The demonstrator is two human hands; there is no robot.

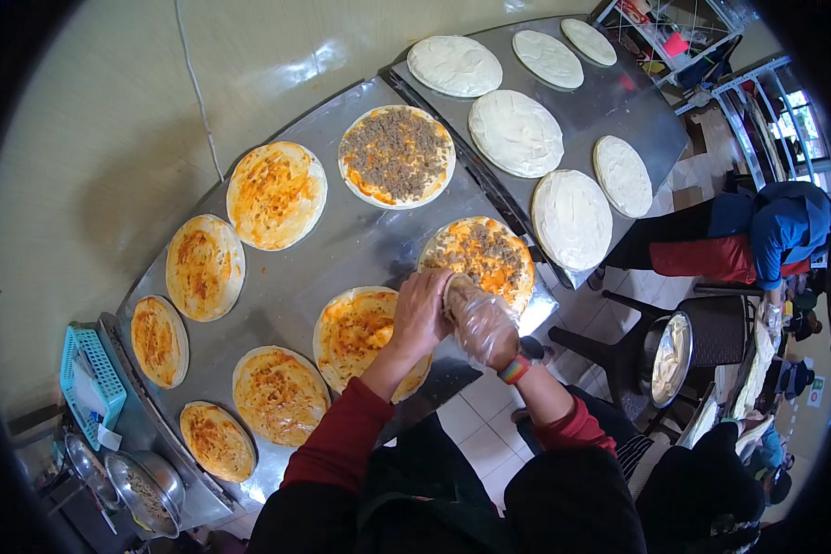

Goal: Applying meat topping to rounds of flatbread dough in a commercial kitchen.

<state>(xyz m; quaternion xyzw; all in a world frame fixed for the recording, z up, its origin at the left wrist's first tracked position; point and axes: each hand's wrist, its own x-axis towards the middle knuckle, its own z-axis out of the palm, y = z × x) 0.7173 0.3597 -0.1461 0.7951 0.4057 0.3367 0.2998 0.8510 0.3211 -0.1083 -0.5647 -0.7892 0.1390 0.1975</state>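
Note:
My left hand (pixel 421 308) is bare and presses against the fingers of my right hand (pixel 485 325), which wears a clear plastic glove. Brownish residue shows on the gloved fingers; whatever lies between the hands is hidden. Both hands hover at the near edge of a round flat dough (pixel 509 260) spread with orange sauce, with crumbled ground meat (pixel 481 246) over part of it. Left of my hands, another sauced dough round (pixel 353 325) is partly covered by my left forearm. Farther back, one round is thickly topped with ground meat (pixel 393 154).
More sauced rounds (pixel 277 194) line the steel table (pixel 291 277). Plain white rounds (pixel 516 131) lie on the adjoining table (pixel 637 104). At lower left are a turquoise basket (pixel 86 381) and a metal bowl of crumbled filling (pixel 142 492). A co-worker in blue (pixel 789 221) bends near a dough bowl (pixel 668 360).

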